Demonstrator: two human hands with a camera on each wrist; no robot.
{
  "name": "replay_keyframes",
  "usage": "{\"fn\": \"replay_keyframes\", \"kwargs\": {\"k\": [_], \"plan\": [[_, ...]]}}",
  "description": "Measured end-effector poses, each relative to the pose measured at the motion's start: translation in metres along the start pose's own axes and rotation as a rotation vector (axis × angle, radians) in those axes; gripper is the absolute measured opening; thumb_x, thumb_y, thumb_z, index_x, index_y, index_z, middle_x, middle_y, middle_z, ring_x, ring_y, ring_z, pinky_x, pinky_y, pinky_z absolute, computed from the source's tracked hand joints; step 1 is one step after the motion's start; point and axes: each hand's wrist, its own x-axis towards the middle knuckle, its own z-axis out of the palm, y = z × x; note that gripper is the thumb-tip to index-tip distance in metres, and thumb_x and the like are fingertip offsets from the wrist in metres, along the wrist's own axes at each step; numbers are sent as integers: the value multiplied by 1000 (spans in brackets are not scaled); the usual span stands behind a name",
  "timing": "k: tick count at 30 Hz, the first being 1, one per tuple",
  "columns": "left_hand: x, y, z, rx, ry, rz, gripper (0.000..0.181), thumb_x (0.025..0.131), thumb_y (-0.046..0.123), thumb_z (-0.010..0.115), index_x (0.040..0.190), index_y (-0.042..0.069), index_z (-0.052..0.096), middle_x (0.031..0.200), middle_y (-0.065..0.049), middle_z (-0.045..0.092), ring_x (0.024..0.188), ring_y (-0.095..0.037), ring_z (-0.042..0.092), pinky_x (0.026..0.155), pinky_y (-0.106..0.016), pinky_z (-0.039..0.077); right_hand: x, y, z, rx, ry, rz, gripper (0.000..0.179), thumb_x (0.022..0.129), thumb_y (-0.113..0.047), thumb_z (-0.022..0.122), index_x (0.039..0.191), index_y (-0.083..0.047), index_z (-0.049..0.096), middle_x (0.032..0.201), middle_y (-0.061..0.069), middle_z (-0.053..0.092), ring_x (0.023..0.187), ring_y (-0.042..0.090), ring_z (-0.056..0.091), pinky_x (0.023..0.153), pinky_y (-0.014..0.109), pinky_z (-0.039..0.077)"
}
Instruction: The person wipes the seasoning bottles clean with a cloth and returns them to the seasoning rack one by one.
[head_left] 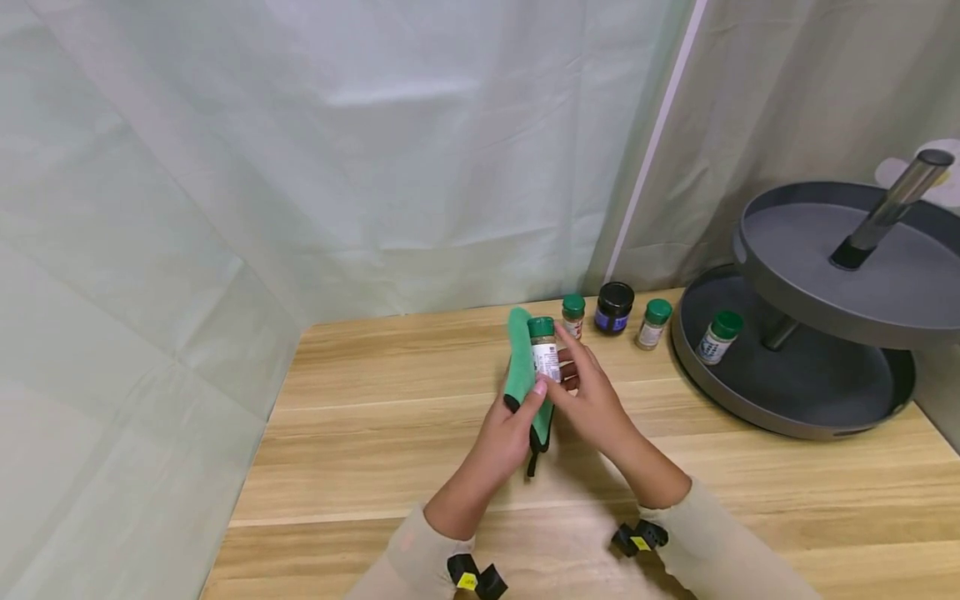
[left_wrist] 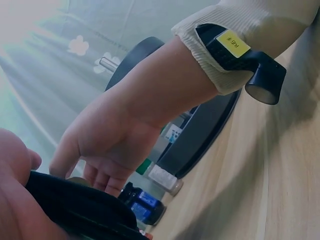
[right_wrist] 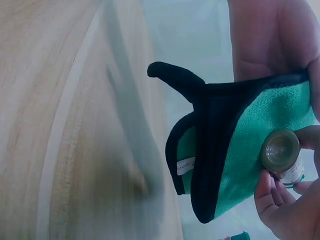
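A folded green cloth with black edging and a black hanging loop is held in my left hand, thumb on its near side. Against the cloth stands a small spice jar with a green lid and white label. My right hand grips that jar between thumb and fingers, above the table. In the right wrist view, the jar's round clear base faces the camera, beside the cloth's fuzzy green surface. The left wrist view shows the cloth's dark edge; the jar is mostly hidden there.
Behind the hands stand a green-lidded jar, a black-lidded dark jar and another green-lidded jar. A two-tier grey round tray is at the right, with one spice jar on its lower tier. Pale curtains hang behind the wooden table.
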Motion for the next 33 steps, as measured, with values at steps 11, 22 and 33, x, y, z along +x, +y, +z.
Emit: {"fn": "replay_keyframes", "kwargs": {"k": [11,22,33], "plan": [[3,-3,-5,2,54,8,62,108,42,45,159,45,10,163,2,33,144,-20,41,122,-48,31,-5,-1,7,-57,-69,4,76,96,-15,69,160,-28,30,123,13,60,93,21,61,82,29,54],[9,-2,-17,-33,135,-63,67,102,63,41,158,27,29,149,-3,52,133,-19,50,120,-46,36,-9,-6,13,-53,-159,-41,72,100,-19,64,161,-28,27,126,11,61,94,17,64,84,28,55],[5,0,-8,-8,91,-53,61,105,52,45,156,22,34,147,-7,54,138,-22,48,121,-47,34,-4,-2,8,18,-95,-5,71,101,-17,63,160,-29,27,125,16,56,96,20,61,83,27,55]]}}
